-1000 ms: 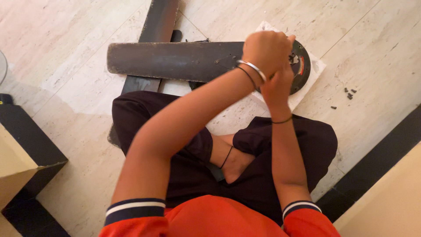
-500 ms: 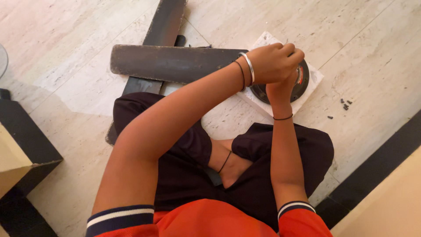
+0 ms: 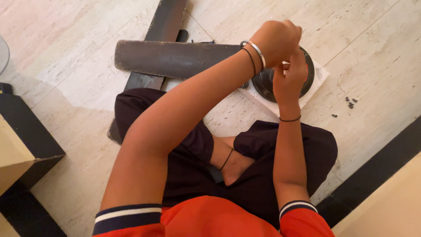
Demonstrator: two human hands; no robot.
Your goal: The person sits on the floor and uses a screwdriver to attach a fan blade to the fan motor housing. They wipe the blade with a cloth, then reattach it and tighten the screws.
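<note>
Right hand (image 3: 288, 81): raised over the near edge of the motor hub, fingers curled together; whether clamped on anything, cannot tell.
Left hand (image 3: 278, 40): just beyond, at 12 o'clock from the right hand, closed in a fist; contents hidden.
Motor hub (image 3: 307, 70): round, dark, directly beneath both hands, resting on a white foam block (image 3: 319, 78).
Fan blade (image 3: 175, 58): dark, lying flat, stretching toward 9 o'clock from the hub.
Small screws (image 3: 350, 102): loose on the floor, at 3 o'clock.

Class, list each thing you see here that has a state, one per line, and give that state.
Left hand: closed in a fist above the motor.
Right hand: raised over the motor, fingers curled.
Fan motor: lying flat on a white block.
Fan blade: flat, meeting the motor.
Screws: loose on the floor.
</note>
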